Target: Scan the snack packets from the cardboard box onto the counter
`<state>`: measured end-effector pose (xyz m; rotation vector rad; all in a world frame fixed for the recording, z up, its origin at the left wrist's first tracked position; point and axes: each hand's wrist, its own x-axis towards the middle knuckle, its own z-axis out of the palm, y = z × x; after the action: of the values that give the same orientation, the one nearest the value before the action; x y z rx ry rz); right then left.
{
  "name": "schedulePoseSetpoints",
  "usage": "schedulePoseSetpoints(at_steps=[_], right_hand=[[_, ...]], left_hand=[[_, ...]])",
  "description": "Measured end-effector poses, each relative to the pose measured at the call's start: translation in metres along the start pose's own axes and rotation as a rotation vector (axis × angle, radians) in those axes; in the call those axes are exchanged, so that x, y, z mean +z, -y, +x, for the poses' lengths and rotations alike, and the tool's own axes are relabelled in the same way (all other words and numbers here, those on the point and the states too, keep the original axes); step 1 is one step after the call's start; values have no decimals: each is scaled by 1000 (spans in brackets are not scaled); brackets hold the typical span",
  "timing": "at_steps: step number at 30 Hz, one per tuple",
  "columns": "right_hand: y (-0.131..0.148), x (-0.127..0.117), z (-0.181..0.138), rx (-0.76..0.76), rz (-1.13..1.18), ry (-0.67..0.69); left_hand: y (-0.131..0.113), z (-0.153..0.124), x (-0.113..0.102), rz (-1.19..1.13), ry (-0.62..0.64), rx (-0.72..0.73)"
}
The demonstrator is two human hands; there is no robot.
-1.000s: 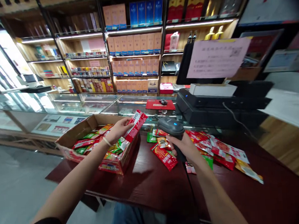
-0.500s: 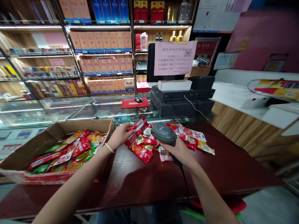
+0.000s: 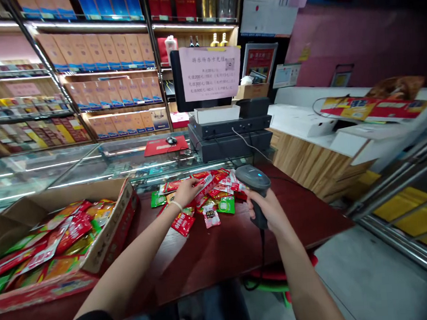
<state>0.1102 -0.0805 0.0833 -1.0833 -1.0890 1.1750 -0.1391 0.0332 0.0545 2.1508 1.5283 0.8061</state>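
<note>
Shifted since the earlier frame: left hand (image 3: 186, 192) and red packet (image 3: 204, 189), now over the packet heap (image 3: 221, 191) on the dark table (image 3: 191, 259); also handheld scanner (image 3: 253, 179), now beside the heap's right edge. Pinching the packet's left edge with the left fingertips, firmness not discernible; wrapped round the scanner's handle with the right hand (image 3: 268, 209). Judged light, pliant, slick and easily creased; best held by one edge, clear of the white barcode patch. Aligned lengthwise from near left to far right, with upper end pointing away from the body.
</note>
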Motion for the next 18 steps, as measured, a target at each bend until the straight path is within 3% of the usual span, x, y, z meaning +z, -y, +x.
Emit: schedulePoseSetpoints(at_steps=[6,10,14,18], right_hand=[[2,-31,-4,-10,43,-82],[2,-42,-8,7,47,-116],[3,-42,-11,22,15,-102],[4,-29,-8,29,5,-76]], left_hand=[[-37,49,56,-78,-10,0],[-51,67,77,-127,-60,5],[-49,66,72,-154,-73,29],[-39,53,42,-205,-77,21]])
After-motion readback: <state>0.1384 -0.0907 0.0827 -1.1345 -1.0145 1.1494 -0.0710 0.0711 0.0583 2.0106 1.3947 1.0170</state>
